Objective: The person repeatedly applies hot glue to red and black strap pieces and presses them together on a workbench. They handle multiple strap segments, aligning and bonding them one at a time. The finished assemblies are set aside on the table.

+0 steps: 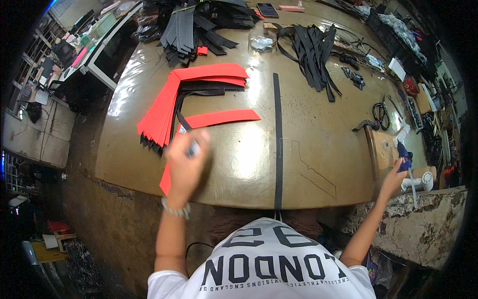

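My left hand (189,152), slightly blurred, is closed around a small pale object with a dark part that I cannot make out. Beneath it lies a bent red strip (221,118), one arm running right and the other toward the table's near edge. A thin black strip (180,112) runs up from that hand to the fanned stack of red strips (164,107) with black ends. Far to the right, my right hand (394,175) is closed on a dark blue tool (404,158), its exact kind unclear. A white spool-like part (426,181) sits beside it.
A long black strip (278,144) lies straight across the brown table (234,174), beside a drawn outline. Bundles of black strips (181,32) and black straps (312,55) lie at the back. Scissors (381,115) and a wooden block (387,147) are at right.
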`<state>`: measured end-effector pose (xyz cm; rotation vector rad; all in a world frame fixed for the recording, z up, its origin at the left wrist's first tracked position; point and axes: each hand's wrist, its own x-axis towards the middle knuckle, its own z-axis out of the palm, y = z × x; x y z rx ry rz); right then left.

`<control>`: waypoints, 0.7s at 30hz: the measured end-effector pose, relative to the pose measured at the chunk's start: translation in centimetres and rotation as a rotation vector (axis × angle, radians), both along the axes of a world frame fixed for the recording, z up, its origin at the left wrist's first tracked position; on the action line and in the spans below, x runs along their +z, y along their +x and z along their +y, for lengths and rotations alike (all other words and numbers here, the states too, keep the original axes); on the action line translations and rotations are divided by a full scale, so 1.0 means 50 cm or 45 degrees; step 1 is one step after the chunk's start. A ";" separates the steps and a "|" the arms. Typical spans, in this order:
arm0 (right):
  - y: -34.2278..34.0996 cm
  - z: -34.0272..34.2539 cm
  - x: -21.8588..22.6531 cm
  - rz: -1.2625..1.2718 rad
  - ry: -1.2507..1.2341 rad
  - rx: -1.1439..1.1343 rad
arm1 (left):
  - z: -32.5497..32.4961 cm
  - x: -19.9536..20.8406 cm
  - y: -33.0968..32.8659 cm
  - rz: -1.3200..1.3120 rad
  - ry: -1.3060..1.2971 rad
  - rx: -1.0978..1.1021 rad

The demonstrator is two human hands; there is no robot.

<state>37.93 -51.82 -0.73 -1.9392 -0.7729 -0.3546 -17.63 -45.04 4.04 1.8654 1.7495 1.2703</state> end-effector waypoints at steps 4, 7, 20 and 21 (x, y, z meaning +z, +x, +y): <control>0.047 -0.081 0.028 -0.012 -0.872 -0.113 | 0.232 0.005 -0.104 0.536 0.128 0.370; -0.044 -0.149 0.139 0.274 -1.094 -0.121 | 0.307 -0.028 -0.123 0.707 0.013 0.464; -0.389 0.030 0.312 -0.476 -0.009 1.077 | 0.109 0.227 0.104 0.021 0.368 -0.475; -0.417 0.058 0.317 -0.566 0.088 1.200 | 0.089 0.248 0.138 0.188 0.551 -0.692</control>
